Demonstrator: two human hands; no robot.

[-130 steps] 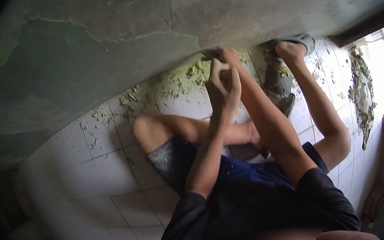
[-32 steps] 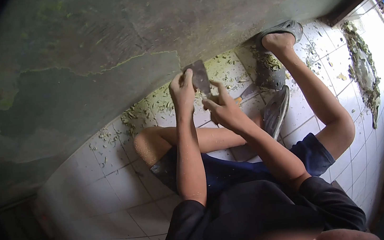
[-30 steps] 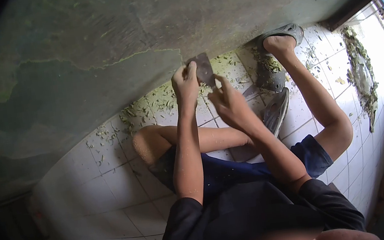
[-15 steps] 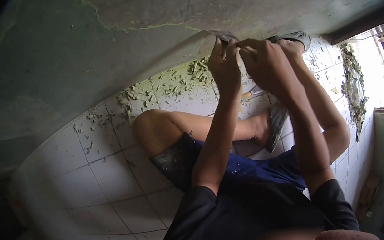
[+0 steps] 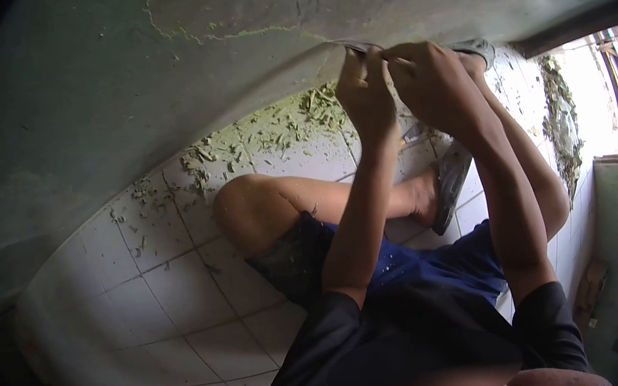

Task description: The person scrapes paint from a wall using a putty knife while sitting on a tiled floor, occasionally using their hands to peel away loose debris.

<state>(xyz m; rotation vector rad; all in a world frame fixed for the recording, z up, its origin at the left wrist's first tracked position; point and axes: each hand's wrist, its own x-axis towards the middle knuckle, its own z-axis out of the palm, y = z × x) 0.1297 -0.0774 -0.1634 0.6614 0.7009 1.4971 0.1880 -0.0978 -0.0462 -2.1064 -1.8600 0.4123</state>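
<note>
Up against the wall [image 5: 232, 71], my left hand [image 5: 366, 89] is closed, its fingers pinching the thin dark metal blade of a scraper [image 5: 353, 45]. Beside it, my right hand [image 5: 426, 82] is curled round the same tool's other end; its handle is hidden by the fingers. The blade touches the wall where a ragged greenish edge of peeled paint [image 5: 251, 33] ends. Left of that edge the coat looks smooth and dark green; a bare greyish patch [image 5: 409, 3] lies on the other side.
Paint flakes [image 5: 282, 131] litter the white tiled floor [image 5: 182, 289] along the wall's base. Another pile of debris [image 5: 563, 123] lies near the bright doorway at right. My bent legs and a sandal [image 5: 451, 185] are below my hands. A flat tool [image 5: 414, 134] rests on the tiles, partly hidden.
Both hands and the scraper have shifted slightly up in view along the wall, with the blade now lying flatter. The view itself has moved a little.
</note>
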